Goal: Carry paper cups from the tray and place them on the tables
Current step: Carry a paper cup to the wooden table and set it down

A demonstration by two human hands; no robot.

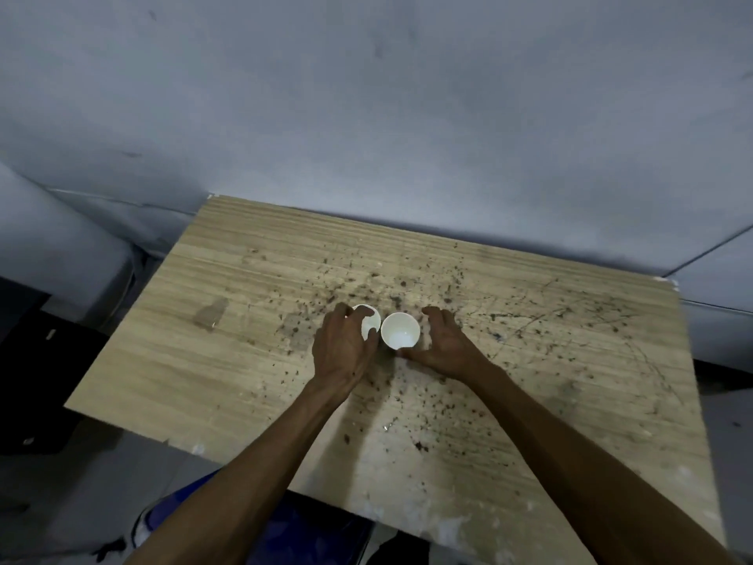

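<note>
Two white paper cups stand upright side by side in the middle of a stained wooden table (pixel 212 360). My left hand (pixel 342 348) curls over the left cup (pixel 370 322), fingers around its rim and side, hiding most of it. The right cup (pixel 400 330) is open to view, with its white inside showing. My right hand (pixel 442 344) sits just right of that cup, fingers spread and curved around it, the thumb close to or touching its near side. No tray is in view.
The table top is speckled with dark stains and has pale patches near its front edge (pixel 407 519). A grey wall (pixel 366 116) rises right behind the table. Dark furniture (pixel 36 360) stands to the left, and a blue object (pixel 285 532) lies below the front edge.
</note>
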